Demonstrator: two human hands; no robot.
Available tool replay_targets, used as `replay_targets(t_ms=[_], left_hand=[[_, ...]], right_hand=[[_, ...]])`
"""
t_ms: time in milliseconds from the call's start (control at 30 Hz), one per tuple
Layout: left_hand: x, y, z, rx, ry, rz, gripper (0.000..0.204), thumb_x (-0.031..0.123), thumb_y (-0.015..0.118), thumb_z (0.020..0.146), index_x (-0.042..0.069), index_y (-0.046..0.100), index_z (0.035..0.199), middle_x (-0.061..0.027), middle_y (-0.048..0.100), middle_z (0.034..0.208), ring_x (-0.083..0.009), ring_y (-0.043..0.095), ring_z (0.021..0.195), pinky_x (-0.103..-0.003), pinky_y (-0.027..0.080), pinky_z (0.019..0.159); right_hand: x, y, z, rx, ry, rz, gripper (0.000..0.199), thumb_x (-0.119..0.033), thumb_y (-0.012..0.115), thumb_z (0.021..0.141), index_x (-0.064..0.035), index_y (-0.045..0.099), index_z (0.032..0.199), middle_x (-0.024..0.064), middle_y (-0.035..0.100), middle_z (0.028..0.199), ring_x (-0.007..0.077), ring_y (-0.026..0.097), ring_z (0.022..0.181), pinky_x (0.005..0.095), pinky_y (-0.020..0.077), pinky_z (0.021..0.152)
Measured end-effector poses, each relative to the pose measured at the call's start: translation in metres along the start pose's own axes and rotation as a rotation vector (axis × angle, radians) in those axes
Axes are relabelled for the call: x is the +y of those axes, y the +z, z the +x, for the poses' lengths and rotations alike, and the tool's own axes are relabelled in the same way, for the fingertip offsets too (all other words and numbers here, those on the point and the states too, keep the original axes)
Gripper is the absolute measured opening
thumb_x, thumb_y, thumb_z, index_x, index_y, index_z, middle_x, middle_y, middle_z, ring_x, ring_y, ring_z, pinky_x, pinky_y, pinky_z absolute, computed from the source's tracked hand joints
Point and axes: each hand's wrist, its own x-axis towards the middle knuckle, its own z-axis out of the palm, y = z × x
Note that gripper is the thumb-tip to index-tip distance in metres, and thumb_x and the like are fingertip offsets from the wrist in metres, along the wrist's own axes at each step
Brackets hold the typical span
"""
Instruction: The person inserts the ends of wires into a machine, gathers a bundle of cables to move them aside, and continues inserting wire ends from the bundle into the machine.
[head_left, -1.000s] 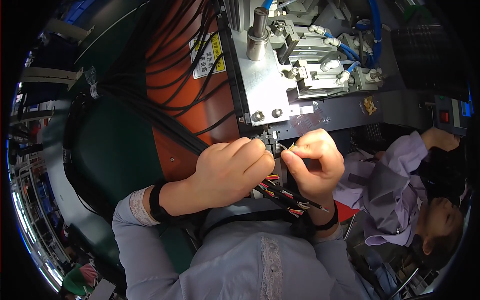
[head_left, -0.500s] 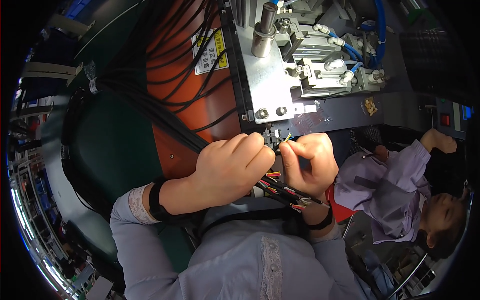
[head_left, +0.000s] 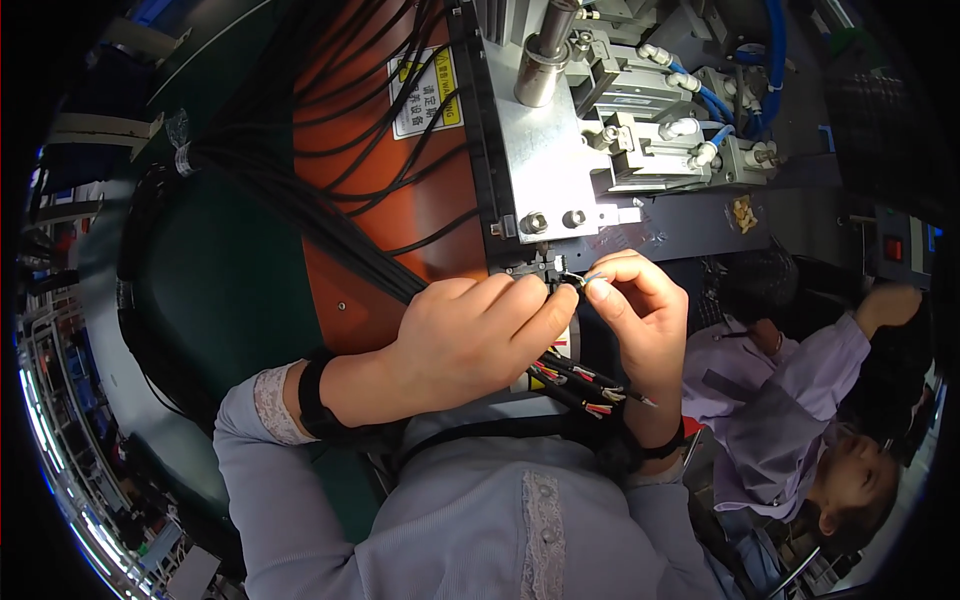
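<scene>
Black cable bundle (head_left: 370, 261), slanting from upper left of frame down to center, clamped in left hand (head_left: 475, 325), fist closed over it. Out past that fist, below center: cable ends with stripped colored wires (head_left: 598, 408), red, white and yellow among them, pointing lower right. Right hand (head_left: 645, 310) at center right, thumb and index pinched on thin wires (head_left: 578, 281); exact count too small to tell. Both hands close together, fingertips just beside each other, right below small black fixture (head_left: 545, 268) with white piece (head_left: 561, 263). Above that, upper center: bare metal plate (head_left: 550, 170) with bolts (head_left: 537, 222) and thick cylindrical post (head_left: 540, 75). Upper right: pneumatic cylinders (head_left: 650, 155) with blue tubes (head_left: 775, 55). Below these, grey surface (head_left: 695, 220) with clear packet of yellowish bits (head_left: 743, 214) on it. Upper left of center: orange-red panel (head_left: 365, 320) crossed by loose black cables (head_left: 438, 236), with yellow-and-white warning label (head_left: 432, 105) partly under them. Left: dark green surface (head_left: 225, 260); clear plastic wrap (head_left: 182, 158) around bundle near upper left. Black bands (head_left: 315, 400) on both wrists. Right edge, well apart from hands: co-worker (head_left: 775, 410) in lilac top.
</scene>
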Motion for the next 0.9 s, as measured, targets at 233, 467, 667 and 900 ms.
replay_targets(t_ms=[233,467,667,900], left_hand=[[0.001,0.0,-0.001,-0.107,0.0,0.115,0.043,0.017,0.06,0.067,0.006,0.065,0.107,0.0006,0.043,0.071,-0.0101,0.047,0.056,-0.023,0.034,0.045],[0.003,0.001,-0.005,-0.173,-0.077,0.237,0.043,0.017,0.061,0.066,0.009,0.066,0.108,0.0008,0.04,0.069,-0.009,0.045,0.055,-0.022,0.033,0.044],[0.004,0.004,0.001,-0.181,-0.064,0.249,0.04,0.015,0.062,0.067,0.01,0.067,0.106,0.0016,0.038,0.068,-0.0088,0.044,0.053,-0.023,0.033,0.044],[0.002,0.008,0.016,-0.073,-0.067,0.139,0.03,0.011,0.064,0.069,0.009,0.068,0.099,0.0008,0.047,0.071,-0.0112,0.049,0.054,-0.025,0.035,0.045]], right_hand=[[0.009,0.011,0.009,0.133,-0.416,-0.609,0.003,0.002,0.064,0.078,0.0006,0.062,0.08,0.0105,0.058,0.07,0.0215,0.057,0.066,0.0293,0.0455,0.063],[0.02,0.016,0.013,0.101,-0.486,-0.737,0.005,0.004,0.063,0.076,0.0025,0.058,0.077,0.009,0.057,0.07,0.0182,0.054,0.065,0.0284,0.0436,0.061],[0.03,0.016,0.017,0.184,-0.452,-0.61,0.008,0.003,0.064,0.073,0.0,0.057,0.072,0.0095,0.053,0.066,0.0219,0.052,0.06,0.0312,0.0436,0.058],[0.039,0.0,0.014,0.124,0.013,0.01,0.007,0.001,0.058,0.081,-0.0009,0.054,0.076,-0.0003,0.051,0.073,0.0069,0.045,0.066,0.0208,0.0378,0.062]])
